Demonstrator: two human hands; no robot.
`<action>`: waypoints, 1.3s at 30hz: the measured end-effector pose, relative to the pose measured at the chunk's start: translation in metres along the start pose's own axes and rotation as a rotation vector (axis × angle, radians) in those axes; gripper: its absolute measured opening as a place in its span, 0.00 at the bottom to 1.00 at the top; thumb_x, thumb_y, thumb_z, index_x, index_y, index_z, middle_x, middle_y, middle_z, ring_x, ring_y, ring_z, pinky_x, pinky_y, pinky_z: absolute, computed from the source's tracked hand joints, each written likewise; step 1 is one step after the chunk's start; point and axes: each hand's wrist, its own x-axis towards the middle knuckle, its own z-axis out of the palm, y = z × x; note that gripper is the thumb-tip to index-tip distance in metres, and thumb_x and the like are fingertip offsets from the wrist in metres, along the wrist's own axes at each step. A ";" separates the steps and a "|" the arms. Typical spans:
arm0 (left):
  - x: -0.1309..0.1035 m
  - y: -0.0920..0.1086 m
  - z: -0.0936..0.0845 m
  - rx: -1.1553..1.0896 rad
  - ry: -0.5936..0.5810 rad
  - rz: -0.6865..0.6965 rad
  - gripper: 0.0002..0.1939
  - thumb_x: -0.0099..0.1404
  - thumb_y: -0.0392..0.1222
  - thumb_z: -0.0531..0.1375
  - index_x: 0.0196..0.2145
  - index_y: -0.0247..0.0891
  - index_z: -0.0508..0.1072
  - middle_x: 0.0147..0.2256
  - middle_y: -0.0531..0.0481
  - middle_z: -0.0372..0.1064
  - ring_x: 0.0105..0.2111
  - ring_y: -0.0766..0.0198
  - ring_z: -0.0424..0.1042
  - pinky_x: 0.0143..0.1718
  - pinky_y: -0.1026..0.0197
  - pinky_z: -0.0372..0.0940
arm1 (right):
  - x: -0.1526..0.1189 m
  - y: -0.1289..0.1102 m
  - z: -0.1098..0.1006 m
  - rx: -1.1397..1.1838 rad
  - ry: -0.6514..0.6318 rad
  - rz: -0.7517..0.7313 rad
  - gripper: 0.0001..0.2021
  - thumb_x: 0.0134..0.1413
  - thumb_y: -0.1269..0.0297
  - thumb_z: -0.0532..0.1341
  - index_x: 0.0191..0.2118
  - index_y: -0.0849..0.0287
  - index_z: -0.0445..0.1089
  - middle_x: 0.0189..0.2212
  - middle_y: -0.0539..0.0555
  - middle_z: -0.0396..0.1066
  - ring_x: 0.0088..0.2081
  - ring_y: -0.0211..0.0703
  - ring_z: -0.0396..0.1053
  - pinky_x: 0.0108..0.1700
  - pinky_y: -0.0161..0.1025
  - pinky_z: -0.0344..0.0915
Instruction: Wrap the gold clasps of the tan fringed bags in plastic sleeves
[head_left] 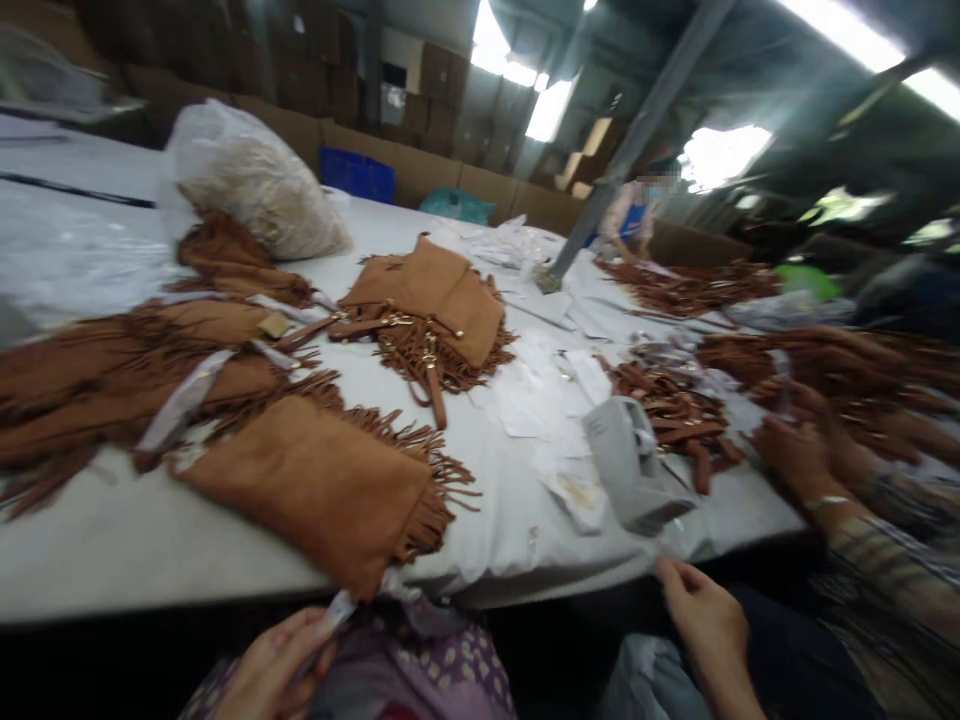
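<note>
My left hand [281, 660] is closed at the table's front edge. Between its thumb and fingers is a whitish wrapped strip [341, 608], touching the near corner of a tan suede fringed pouch [315, 485]. That pouch lies flat, its fringe pointing right. My right hand [705, 620] is off the edge to the right, thumb and fingertips pinched together; anything between them is too small to make out. Just beyond it stands a grey tape dispenser [630, 465]. Left of the pouch lie more fringed suede pieces [202, 325] with white-wrapped straps.
Stacked fringed pouches [442, 290] with gold clasps lie mid-table. Brown straps [682, 415] are heaped behind the dispenser. A co-worker's hands [799, 450] handle brown pieces at right. A large plastic bag [251, 185] sits back left; a metal post [637, 130] rises at the far side.
</note>
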 end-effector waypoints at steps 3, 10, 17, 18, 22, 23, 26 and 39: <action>0.002 -0.004 -0.005 -0.102 -0.097 0.091 0.26 0.45 0.65 0.64 0.24 0.38 0.65 0.16 0.61 0.55 0.12 0.77 0.39 0.14 0.69 0.35 | -0.064 -0.020 0.033 0.125 -0.336 -0.070 0.17 0.36 0.48 0.63 0.27 0.58 0.74 0.17 0.53 0.67 0.24 0.48 0.63 0.29 0.41 0.58; -0.004 0.001 -0.004 0.208 0.121 0.417 0.14 0.59 0.51 0.58 0.29 0.35 0.70 0.23 0.53 0.65 0.25 0.66 0.64 0.27 0.67 0.57 | -0.227 -0.113 0.085 0.437 -1.203 -0.305 0.19 0.48 0.47 0.62 0.25 0.61 0.71 0.20 0.50 0.63 0.23 0.36 0.57 0.25 0.32 0.55; -0.008 -0.005 -0.006 0.485 0.225 0.566 0.09 0.63 0.43 0.54 0.32 0.38 0.72 0.27 0.51 0.71 0.29 0.63 0.69 0.30 0.65 0.58 | -0.258 -0.127 0.127 0.428 -1.215 -0.357 0.20 0.49 0.50 0.60 0.20 0.62 0.66 0.17 0.47 0.57 0.22 0.34 0.51 0.22 0.32 0.49; -0.008 -0.006 -0.007 0.508 0.227 0.581 0.09 0.64 0.42 0.53 0.33 0.39 0.72 0.27 0.51 0.71 0.29 0.63 0.69 0.30 0.65 0.58 | -0.259 -0.126 0.131 0.411 -1.189 -0.355 0.20 0.49 0.50 0.59 0.19 0.62 0.65 0.17 0.47 0.57 0.21 0.34 0.51 0.22 0.32 0.48; -0.006 -0.008 -0.009 0.547 0.218 0.605 0.08 0.64 0.41 0.53 0.33 0.39 0.72 0.28 0.52 0.71 0.29 0.63 0.69 0.30 0.65 0.57 | -0.264 -0.120 0.140 0.300 -1.071 -0.330 0.22 0.48 0.48 0.59 0.17 0.62 0.65 0.14 0.48 0.57 0.19 0.34 0.52 0.21 0.33 0.47; -0.005 -0.009 -0.009 0.546 0.215 0.595 0.08 0.64 0.41 0.53 0.33 0.39 0.72 0.27 0.52 0.71 0.29 0.63 0.69 0.30 0.65 0.57 | -0.265 -0.119 0.141 0.275 -1.048 -0.316 0.23 0.48 0.47 0.59 0.17 0.62 0.65 0.14 0.48 0.58 0.19 0.34 0.52 0.20 0.33 0.47; -0.003 -0.009 -0.009 0.487 0.187 0.552 0.09 0.64 0.43 0.53 0.32 0.39 0.72 0.28 0.51 0.71 0.29 0.62 0.69 0.30 0.64 0.58 | -0.265 -0.113 0.146 0.300 -1.060 -0.215 0.23 0.44 0.44 0.62 0.17 0.62 0.65 0.12 0.48 0.59 0.16 0.34 0.54 0.19 0.32 0.48; 0.008 -0.013 -0.005 0.220 0.241 0.416 0.09 0.63 0.47 0.54 0.36 0.40 0.68 0.18 0.57 0.67 0.20 0.64 0.67 0.23 0.66 0.58 | -0.270 -0.105 0.160 0.510 -1.182 -0.021 0.24 0.40 0.44 0.66 0.17 0.61 0.62 0.12 0.45 0.55 0.14 0.29 0.48 0.17 0.31 0.44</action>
